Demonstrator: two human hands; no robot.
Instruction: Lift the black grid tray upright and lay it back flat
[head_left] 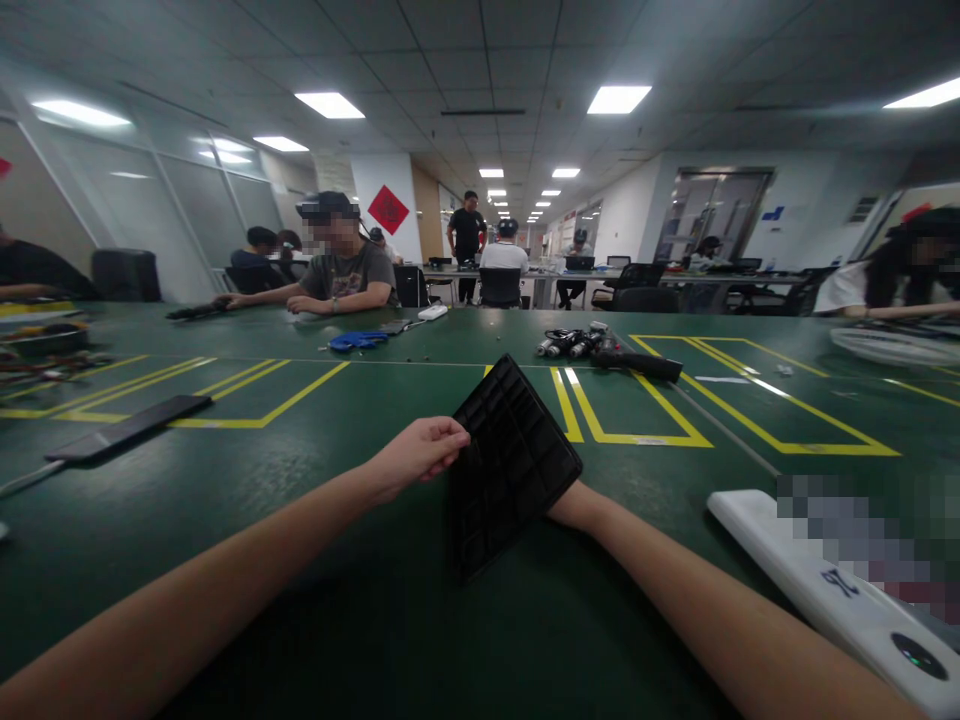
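Note:
A black tray with rows of compartments (510, 455) is held up, tilted, above the green table. My left hand (424, 452) is closed at its left edge, thumb and forefinger pinched on the rim. Behind the tray's lower right side is my right hand (574, 503); only the part near the wrist shows, and its fingers are hidden by the tray. The compartments look dark, and I cannot make out anything inside them.
The green table (315, 530) bears yellow tape outlines. A dark flat device (131, 430) with a white cable lies left, a white device (817, 590) right. Farther back are metallic parts (574, 343), a black tool (637, 364) and a blue item (358, 341). People sit across and at the right.

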